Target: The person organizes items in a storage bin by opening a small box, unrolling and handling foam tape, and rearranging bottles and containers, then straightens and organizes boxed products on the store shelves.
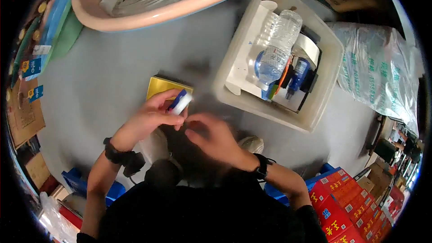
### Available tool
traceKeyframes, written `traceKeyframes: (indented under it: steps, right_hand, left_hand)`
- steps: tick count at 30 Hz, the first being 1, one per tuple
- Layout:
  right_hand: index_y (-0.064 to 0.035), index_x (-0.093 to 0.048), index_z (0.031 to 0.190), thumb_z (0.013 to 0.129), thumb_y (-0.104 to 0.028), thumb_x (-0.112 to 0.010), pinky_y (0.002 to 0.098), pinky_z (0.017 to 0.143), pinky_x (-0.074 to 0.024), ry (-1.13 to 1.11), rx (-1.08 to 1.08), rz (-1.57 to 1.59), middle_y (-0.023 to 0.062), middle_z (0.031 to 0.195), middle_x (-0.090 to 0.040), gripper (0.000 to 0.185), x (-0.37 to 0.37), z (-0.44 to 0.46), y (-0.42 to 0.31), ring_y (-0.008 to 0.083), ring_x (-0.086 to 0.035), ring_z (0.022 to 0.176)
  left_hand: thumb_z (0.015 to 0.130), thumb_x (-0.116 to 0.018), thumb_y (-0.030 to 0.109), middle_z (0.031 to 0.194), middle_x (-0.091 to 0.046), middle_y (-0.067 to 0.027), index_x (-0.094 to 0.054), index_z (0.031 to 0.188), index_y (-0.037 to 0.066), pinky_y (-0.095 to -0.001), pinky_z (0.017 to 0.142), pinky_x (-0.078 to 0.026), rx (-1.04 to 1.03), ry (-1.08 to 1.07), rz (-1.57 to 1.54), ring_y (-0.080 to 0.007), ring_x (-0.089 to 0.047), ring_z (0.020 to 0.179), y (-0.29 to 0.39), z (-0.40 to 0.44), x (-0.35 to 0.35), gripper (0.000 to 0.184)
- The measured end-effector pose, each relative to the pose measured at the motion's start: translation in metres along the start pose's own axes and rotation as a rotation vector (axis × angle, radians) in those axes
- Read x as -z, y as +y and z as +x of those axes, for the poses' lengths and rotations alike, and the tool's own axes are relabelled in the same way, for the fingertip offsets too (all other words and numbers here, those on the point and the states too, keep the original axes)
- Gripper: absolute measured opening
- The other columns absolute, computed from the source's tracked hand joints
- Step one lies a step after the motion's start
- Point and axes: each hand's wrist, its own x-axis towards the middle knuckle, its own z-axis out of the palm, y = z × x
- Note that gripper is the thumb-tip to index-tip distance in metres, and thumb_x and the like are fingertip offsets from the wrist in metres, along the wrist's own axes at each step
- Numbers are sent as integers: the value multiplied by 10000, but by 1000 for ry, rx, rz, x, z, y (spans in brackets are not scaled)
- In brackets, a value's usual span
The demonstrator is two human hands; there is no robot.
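One small white-and-blue item is sitting in the left hand, pinched between thumb and fingers, roughly mid-scene over the grey floor. The right hand is just to the right of it, fingers loosely curled and pretty blurry, so I honestly can't tell if it's gripping anything. Its fingertips are right near the left ones.

Just past the left hand there's a yellow box, partly hidden by it. Over on the far right is a whitish plastic bin with a clear bottle lying at a slant inside, plus a blue bottle beside some dark stuff. There's a pinkish-rimmed basin at the far left, a silvery wrapped package right of the bin, and stacked red boxes near right.
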Motion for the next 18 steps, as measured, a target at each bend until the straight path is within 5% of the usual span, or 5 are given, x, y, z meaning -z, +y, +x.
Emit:
traceKeyframes:
  steps: [5,8,10,12,18]
  right_hand:
    - [-44,-533,1224,856,-86,-690,349,818,-518,45,-69,82,143,1030,-644,402,1,-3,5,245,-658,914]
    - [-58,-466,1301,854,-69,-685,349,822,-518,72,-154,96,144,1053,-634,498,2,-5,6,249,-657,929]
    - [-64,-432,1334,852,-65,-685,356,828,-518,80,-204,88,150,1070,-627,544,0,-7,8,263,-657,945]
    - [-59,-435,1333,841,-73,-698,379,829,-521,37,46,-30,167,1097,-613,558,0,-5,14,301,-649,979]
    - [-50,-521,1223,812,-102,-738,404,817,-521,76,82,-200,177,1081,-607,468,1,-7,12,358,-632,970]
  left_hand:
    - [875,-704,170,864,-651,-58,-571,1187,17,-270,613,-511,129,61,464,-121,-643,671,-17,4,11,372]
    - [868,-709,132,930,-635,-73,-537,1215,-2,-301,699,-524,200,-32,822,-137,-629,765,-5,2,4,410]
    - [844,-727,145,898,-652,-118,-520,1226,17,-315,703,-523,100,-52,912,-186,-657,756,-7,0,-3,453]
    - [810,-749,163,889,-669,-162,-503,1229,33,-358,716,-525,-26,-73,1188,-274,-678,786,-12,0,-6,503]
    - [770,-779,172,929,-680,-183,-507,1215,64,-411,740,-527,-26,49,1045,-343,-686,863,2,-3,-16,533]
